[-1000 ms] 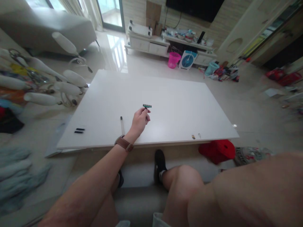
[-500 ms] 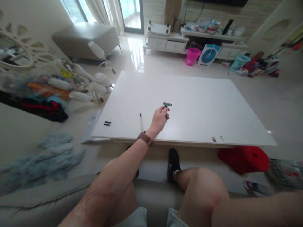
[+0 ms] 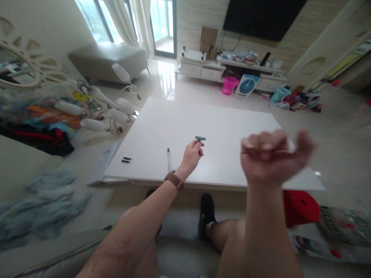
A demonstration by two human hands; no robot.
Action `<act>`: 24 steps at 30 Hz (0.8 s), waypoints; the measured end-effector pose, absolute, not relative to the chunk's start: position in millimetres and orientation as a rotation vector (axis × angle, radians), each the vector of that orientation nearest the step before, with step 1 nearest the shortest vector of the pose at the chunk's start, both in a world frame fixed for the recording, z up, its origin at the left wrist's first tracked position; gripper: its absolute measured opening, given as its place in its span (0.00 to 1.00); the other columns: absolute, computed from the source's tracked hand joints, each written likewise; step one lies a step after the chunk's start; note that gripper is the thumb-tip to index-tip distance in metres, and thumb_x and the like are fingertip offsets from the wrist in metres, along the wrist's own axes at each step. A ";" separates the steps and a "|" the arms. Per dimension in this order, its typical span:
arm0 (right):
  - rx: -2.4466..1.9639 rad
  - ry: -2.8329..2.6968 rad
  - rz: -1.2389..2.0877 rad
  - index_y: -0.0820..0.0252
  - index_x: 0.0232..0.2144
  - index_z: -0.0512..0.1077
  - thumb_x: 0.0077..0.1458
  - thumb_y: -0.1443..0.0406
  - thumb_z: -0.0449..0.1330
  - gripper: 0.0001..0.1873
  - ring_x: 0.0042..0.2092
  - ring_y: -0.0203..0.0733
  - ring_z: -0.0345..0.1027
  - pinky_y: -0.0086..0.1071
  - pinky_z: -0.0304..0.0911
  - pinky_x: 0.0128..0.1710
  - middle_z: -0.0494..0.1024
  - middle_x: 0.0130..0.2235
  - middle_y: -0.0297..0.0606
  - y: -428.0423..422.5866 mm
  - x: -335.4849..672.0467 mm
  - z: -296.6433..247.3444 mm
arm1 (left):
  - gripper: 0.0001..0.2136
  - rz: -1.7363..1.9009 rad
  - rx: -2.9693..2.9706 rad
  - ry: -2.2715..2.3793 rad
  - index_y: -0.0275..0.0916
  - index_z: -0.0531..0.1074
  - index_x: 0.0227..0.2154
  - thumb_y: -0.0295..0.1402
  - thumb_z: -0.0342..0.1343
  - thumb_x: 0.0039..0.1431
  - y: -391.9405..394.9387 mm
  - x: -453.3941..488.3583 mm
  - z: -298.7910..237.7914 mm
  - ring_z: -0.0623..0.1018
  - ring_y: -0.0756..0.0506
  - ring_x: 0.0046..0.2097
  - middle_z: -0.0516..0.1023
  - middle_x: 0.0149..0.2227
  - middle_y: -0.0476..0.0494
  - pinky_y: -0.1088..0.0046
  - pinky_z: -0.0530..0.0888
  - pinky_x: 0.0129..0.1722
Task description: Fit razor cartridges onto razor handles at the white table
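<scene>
My left hand (image 3: 192, 154) reaches over the white table (image 3: 237, 127) and pinches the handle of a razor with a green head (image 3: 200, 138), held just above the tabletop. A brown watch strap sits on that wrist. My right hand (image 3: 272, 156) is raised close to the camera, its fingers curled into a loose fist; nothing shows inside it, and it is slightly blurred. A clear pen-like stick (image 3: 168, 159) lies on the table left of my left wrist. Two small black pieces (image 3: 125, 159) lie near the table's left edge.
A red stool (image 3: 301, 204) stands under the table's right front corner. White bottle-shaped objects and clutter (image 3: 95, 112) fill the floor on the left, with a grey rug (image 3: 37, 200) nearer me. A TV stand, pink basket (image 3: 228, 85) and fan are at the back.
My right hand has come up into view in front of the camera, fist curled. The head has tilted up a little. My left hand keeps the razor over the same spot.
</scene>
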State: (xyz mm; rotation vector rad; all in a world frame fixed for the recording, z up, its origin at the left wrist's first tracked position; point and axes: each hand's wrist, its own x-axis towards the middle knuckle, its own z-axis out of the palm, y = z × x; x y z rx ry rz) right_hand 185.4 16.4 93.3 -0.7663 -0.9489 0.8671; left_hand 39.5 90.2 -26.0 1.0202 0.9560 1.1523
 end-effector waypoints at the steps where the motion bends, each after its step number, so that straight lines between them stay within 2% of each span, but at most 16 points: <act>1: -0.825 -0.932 0.842 0.56 0.16 0.65 0.57 0.52 0.58 0.22 0.20 0.33 0.57 0.29 0.59 0.25 0.63 0.18 0.29 28.2 180.0 85.3 | 0.09 1.154 1.021 0.953 0.37 0.68 0.32 0.32 0.46 0.66 89.2 39.6 -25.9 0.61 0.53 0.17 0.65 0.17 0.53 0.79 0.56 0.18; 3: -1.026 -0.908 0.818 0.57 0.18 0.67 0.53 0.55 0.60 0.17 0.23 0.34 0.59 0.29 0.58 0.25 0.66 0.20 0.30 47.3 169.8 59.0 | 0.09 1.154 1.026 0.948 0.36 0.68 0.32 0.33 0.46 0.66 87.9 39.4 -25.9 0.61 0.53 0.17 0.65 0.17 0.53 0.79 0.56 0.19; 6: -1.279 -1.005 0.827 0.58 0.25 0.71 0.49 0.58 0.62 0.10 0.30 0.38 0.65 0.31 0.63 0.32 0.73 0.27 0.33 59.6 163.6 19.9 | 0.10 1.152 1.035 0.943 0.36 0.68 0.32 0.35 0.47 0.66 88.2 37.9 -25.3 0.61 0.54 0.17 0.66 0.18 0.53 0.79 0.56 0.19; 9: -1.413 -1.200 0.703 0.59 0.30 0.73 0.51 0.58 0.62 0.10 0.35 0.41 0.67 0.34 0.63 0.35 0.75 0.32 0.35 56.7 165.8 4.9 | 0.09 1.156 1.037 0.942 0.36 0.68 0.33 0.35 0.48 0.65 90.1 36.9 -23.5 0.61 0.54 0.17 0.66 0.18 0.53 0.79 0.56 0.18; 13: -1.460 -1.202 0.647 0.58 0.34 0.72 0.52 0.59 0.61 0.09 0.38 0.44 0.68 0.35 0.64 0.35 0.76 0.38 0.39 52.7 160.6 6.0 | 0.08 1.158 1.003 0.943 0.37 0.67 0.37 0.38 0.50 0.65 91.7 38.7 -22.8 0.63 0.53 0.16 0.68 0.18 0.53 0.79 0.57 0.17; 16: -1.411 -1.166 0.707 0.57 0.38 0.71 0.52 0.60 0.61 0.11 0.42 0.46 0.70 0.36 0.66 0.37 0.75 0.44 0.41 55.3 148.6 3.3 | 0.06 1.161 0.993 0.968 0.38 0.65 0.37 0.36 0.51 0.64 91.2 41.2 -25.2 0.67 0.52 0.17 0.71 0.22 0.52 0.78 0.61 0.18; 19: -1.373 -1.107 0.768 0.56 0.43 0.68 0.52 0.61 0.62 0.15 0.46 0.47 0.69 0.37 0.69 0.39 0.72 0.50 0.43 57.8 136.7 -2.7 | 0.06 1.210 0.985 0.971 0.38 0.66 0.34 0.34 0.56 0.60 89.6 42.4 -28.6 0.73 0.51 0.23 0.73 0.27 0.49 0.78 0.68 0.22; 24: -1.335 -1.008 0.833 0.55 0.47 0.66 0.50 0.61 0.64 0.22 0.51 0.49 0.69 0.39 0.69 0.44 0.69 0.55 0.45 57.9 126.4 -10.2 | 0.08 1.334 1.009 0.980 0.36 0.67 0.30 0.33 0.59 0.57 87.8 39.7 -30.6 0.75 0.52 0.29 0.73 0.31 0.48 0.78 0.73 0.27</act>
